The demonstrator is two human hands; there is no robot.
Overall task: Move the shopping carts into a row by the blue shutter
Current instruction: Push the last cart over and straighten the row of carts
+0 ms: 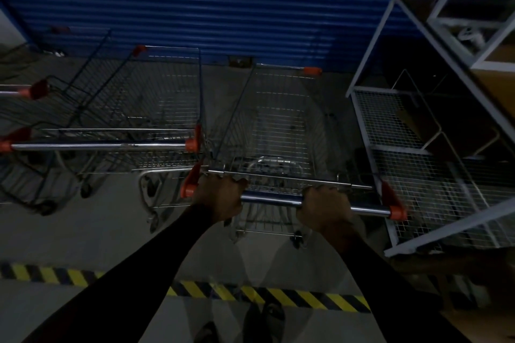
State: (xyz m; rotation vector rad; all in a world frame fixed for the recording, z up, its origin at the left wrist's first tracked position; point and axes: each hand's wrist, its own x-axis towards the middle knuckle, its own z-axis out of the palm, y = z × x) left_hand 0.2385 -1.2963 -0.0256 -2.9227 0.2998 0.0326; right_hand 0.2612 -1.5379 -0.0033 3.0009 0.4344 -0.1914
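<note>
A wire shopping cart point(278, 120) with orange corner caps stands right in front of me, its nose close to the blue shutter point(223, 3). My left hand point(220, 198) grips the left end of its chrome handle bar point(271, 199). My right hand point(326, 207) grips the bar further right. A second cart point(145, 97) stands beside it on the left, facing the shutter too. Part of a third cart point(33, 97) shows at the far left edge.
A white metal rack point(404, 125) with mesh shelves stands close against the cart's right side. Yellow and black hazard tape point(278, 296) crosses the grey floor behind the carts. My shoes point(264, 320) show at the bottom.
</note>
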